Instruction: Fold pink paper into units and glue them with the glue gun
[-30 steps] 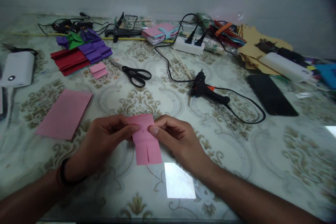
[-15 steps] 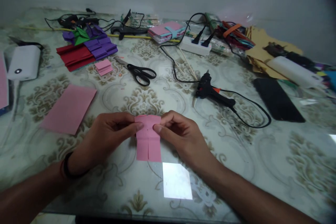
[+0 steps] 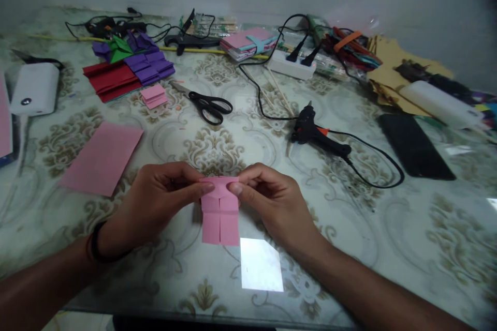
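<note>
A small folded pink paper hangs between my two hands over the front middle of the table. Its lower part has a vertical slit down the centre and a crease across. My left hand pinches its upper left edge between thumb and fingers. On the opposite edge, my right hand grips the upper right in the same way. The top of the paper is bent over towards me between the two thumbs. Some of the fingertips are hidden behind the paper. Left of my left hand lies a flat pink sheet.
Beyond my hands lie black-handled scissors, a small folded pink piece and a black glue gun. A dark phone is at right, a white power bank at left. Folded red paper and a power strip sit further back.
The top of the pink paper has bent down towards me, so more of the centre slit shows. Both hands keep their pinch on its edges. The view has shifted slightly.
</note>
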`<move>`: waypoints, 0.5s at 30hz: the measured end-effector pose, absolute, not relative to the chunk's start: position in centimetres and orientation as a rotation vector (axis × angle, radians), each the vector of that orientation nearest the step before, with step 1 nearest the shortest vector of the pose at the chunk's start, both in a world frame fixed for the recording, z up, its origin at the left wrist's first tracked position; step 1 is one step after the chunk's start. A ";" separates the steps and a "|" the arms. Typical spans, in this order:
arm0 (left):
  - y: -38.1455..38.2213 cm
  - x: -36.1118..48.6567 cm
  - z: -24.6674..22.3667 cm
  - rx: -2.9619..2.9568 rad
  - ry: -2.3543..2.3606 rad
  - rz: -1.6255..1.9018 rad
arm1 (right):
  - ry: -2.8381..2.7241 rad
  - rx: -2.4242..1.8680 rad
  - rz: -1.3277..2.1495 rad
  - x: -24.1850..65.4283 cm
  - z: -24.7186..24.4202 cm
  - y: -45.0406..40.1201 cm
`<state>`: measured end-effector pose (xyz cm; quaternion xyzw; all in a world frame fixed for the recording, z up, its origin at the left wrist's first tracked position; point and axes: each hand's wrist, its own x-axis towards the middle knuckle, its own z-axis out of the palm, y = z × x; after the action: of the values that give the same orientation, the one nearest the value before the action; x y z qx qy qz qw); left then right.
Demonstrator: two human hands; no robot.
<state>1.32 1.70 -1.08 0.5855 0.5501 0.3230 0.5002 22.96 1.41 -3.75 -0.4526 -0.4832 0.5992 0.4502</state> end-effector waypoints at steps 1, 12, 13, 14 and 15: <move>1.7 1.3 -1.1 1.411 1.320 0.784 | -1.194 -1.113 1.489 23.0 -3.8 1.4; 1.8 1.3 -1.3 1.437 1.269 0.613 | -1.343 -1.146 1.423 22.9 -3.5 1.3; 1.8 1.3 -1.4 1.461 1.267 0.576 | -1.373 -1.139 1.412 22.9 -3.5 1.2; 1.8 1.2 -1.5 1.480 1.261 0.547 | -1.386 -1.130 1.409 22.8 -3.5 1.2; 1.8 1.1 -1.5 1.490 1.254 0.530 | -1.383 -1.119 1.422 22.7 -3.5 1.1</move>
<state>1.10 1.77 -1.55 0.6249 0.5259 0.2224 0.5324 22.73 1.13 -3.50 -0.4460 -0.5516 0.5670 0.4187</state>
